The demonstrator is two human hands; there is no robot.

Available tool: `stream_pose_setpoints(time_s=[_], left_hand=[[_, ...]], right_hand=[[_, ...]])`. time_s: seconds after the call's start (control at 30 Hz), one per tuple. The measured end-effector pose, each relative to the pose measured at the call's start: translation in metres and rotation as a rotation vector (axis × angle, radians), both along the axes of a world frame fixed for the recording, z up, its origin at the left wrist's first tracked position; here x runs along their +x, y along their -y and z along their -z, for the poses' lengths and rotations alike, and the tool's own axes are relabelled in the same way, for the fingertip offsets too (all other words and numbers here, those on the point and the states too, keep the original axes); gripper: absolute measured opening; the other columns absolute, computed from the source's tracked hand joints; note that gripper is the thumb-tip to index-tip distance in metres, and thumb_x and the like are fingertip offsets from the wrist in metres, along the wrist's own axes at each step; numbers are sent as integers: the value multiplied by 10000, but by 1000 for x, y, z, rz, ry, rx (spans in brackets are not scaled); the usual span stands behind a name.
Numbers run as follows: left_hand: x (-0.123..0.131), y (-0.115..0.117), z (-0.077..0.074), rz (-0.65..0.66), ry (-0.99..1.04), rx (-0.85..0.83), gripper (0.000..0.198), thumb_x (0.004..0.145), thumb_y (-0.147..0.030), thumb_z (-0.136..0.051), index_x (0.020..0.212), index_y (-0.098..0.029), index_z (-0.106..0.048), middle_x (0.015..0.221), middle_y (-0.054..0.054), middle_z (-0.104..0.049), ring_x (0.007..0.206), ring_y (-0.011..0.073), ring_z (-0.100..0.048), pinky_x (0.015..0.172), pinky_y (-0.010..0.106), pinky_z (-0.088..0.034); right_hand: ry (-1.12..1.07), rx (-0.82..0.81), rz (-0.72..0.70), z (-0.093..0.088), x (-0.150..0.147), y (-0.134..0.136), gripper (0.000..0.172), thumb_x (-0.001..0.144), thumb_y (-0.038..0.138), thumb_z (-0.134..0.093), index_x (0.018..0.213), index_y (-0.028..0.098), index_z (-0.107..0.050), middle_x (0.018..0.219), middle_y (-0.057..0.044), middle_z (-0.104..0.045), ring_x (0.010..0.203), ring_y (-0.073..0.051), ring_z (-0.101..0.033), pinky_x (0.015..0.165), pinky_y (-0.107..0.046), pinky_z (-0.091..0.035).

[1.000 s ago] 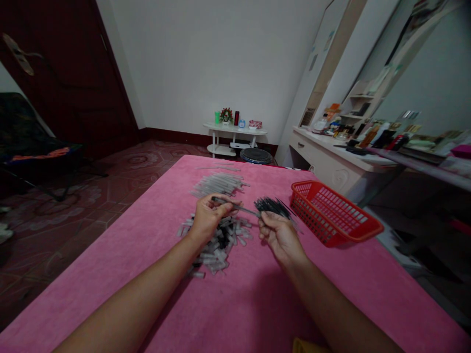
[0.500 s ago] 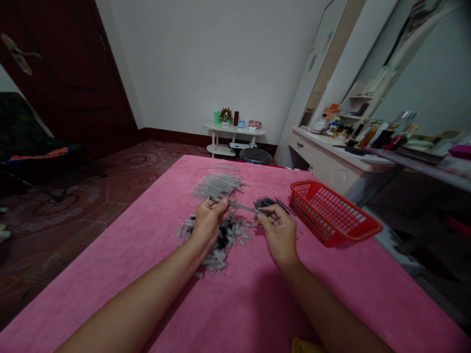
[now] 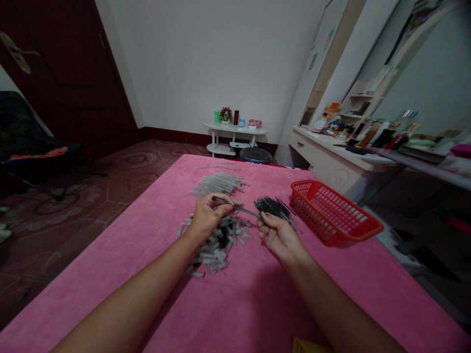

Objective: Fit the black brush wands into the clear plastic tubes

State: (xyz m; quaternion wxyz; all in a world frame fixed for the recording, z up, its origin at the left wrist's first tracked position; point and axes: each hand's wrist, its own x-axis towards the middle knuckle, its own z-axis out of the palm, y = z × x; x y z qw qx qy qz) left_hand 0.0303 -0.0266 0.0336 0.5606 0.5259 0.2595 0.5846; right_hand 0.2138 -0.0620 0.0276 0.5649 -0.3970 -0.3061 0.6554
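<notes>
My left hand [image 3: 208,215] is closed around one end of a slim pen barrel [image 3: 246,211], whose dark tip sticks out past the thumb. At the barrel's other end, my right hand [image 3: 281,238] pinches it between thumb and fingers, partly hiding that end. Below my left hand lies a loose pile of clear and black pen caps [image 3: 217,257]. Clear pen barrels [image 3: 219,183] are heaped just beyond that hand. A bunch of thin black pen refills [image 3: 274,208] rests behind my right hand.
A red plastic basket [image 3: 333,213] stands at the right on the pink cloth [image 3: 235,314] covering the table. Something yellow [image 3: 309,346] shows at the near edge. Farther off are a small white table [image 3: 235,129] and a cluttered dresser [image 3: 331,154].
My right hand has turned and shifted slightly lower, uncovering more of the black refills. My left hand has moved slightly left along the barrel. Both hands keep hold of it.
</notes>
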Motion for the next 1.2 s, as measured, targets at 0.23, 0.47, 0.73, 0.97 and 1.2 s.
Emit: stream_pose_setpoints(time_s=[0.23,0.47,0.73,0.97,1.2], left_hand=[[-3,-8,-3,60,-158,-2,330,618,-311,-780,875,-133,-674,805,96,-728,766,233,-699,693,312,-559],[-46,-50,21,-306,-524,127,344,790,-391,-577,1011,-153,-691,1003,101,-712,998,242,-637,920,375,-472],[-80,-68,53,-410,-1226,417,317,785,-176,-480,1012,-204,-701,1035,56,-703,991,211,-619,909,315,-457],[-79,-70,52,-355,-1308,480,308,775,-159,-484,978,-205,-713,981,65,-696,947,197,-609,886,295,-459],[-80,-72,54,-405,-1414,464,315,745,-162,-508,979,-202,-715,984,96,-654,942,220,-579,859,312,-461]], right_hand=[[333,102,-195,-15,0,7,249,725,374,-678,709,151,-567,565,17,-584,391,-70,-470,390,-185,-402],[1114,362,458,-59,74,-5,225,754,364,-582,826,160,-645,680,-41,-632,564,-134,-555,540,-244,-410],[2018,-319,544,-83,143,5,403,807,448,-474,1060,219,-689,987,-211,-660,868,-304,-613,588,-361,-325],[2019,-286,313,-63,141,-8,398,781,466,-480,985,210,-707,928,-170,-680,814,-297,-631,601,-348,-376],[2023,-83,474,-54,136,-9,384,796,454,-492,984,210,-722,873,-145,-699,770,-284,-643,607,-342,-407]])
